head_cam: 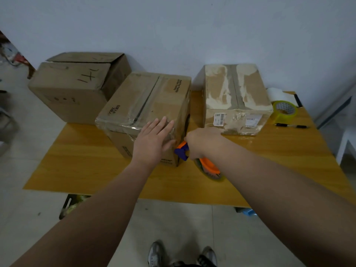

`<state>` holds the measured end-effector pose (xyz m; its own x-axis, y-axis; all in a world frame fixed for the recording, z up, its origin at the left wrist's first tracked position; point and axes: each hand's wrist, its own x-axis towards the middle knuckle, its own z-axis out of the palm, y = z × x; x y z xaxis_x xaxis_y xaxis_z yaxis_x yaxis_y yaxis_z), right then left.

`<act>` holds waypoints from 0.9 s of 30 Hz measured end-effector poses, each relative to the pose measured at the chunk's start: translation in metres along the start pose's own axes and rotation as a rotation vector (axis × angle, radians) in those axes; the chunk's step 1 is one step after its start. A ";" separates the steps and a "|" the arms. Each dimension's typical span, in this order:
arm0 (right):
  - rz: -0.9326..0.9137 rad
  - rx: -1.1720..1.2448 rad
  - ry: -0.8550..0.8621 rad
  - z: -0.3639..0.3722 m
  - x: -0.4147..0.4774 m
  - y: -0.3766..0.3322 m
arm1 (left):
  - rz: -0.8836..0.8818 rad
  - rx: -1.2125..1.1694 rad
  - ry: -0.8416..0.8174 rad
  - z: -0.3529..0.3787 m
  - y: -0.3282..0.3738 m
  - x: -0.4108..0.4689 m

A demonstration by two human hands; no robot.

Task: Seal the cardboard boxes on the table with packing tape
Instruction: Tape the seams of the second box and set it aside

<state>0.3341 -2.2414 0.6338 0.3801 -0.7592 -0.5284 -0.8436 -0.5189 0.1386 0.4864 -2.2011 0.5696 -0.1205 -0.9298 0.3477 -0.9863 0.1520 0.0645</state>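
Cardboard box (pixel 142 97) — glossy-taped, left hand (pixel 154 141) flat, right hand (pixel 202 143) gripping dispenser (pixel 207 165)

The wooden surface (pixel 77 166) bears three cardboard boxes (pixel 142 105) along its far edge; tape roll (pixel 285 110), pen (pixel 291 125) and paper (pixel 277 95) at its far right corner.

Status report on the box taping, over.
Left hand flat on middle box. Right hand grips tape dispenser at its near right corner. Nothing blocking.
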 end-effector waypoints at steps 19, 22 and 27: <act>0.024 0.188 0.023 0.010 -0.001 -0.004 | 0.001 0.030 -0.153 -0.010 0.001 0.004; 0.006 0.240 0.062 0.021 0.001 0.001 | 0.003 0.020 -0.161 -0.014 0.002 0.004; -0.016 0.266 0.034 0.028 -0.005 0.008 | 0.012 0.027 -0.202 -0.017 0.003 0.006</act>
<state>0.3152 -2.2307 0.6142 0.4033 -0.7668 -0.4993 -0.9055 -0.4131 -0.0970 0.4843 -2.2003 0.5882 -0.1499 -0.9767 0.1537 -0.9870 0.1570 0.0353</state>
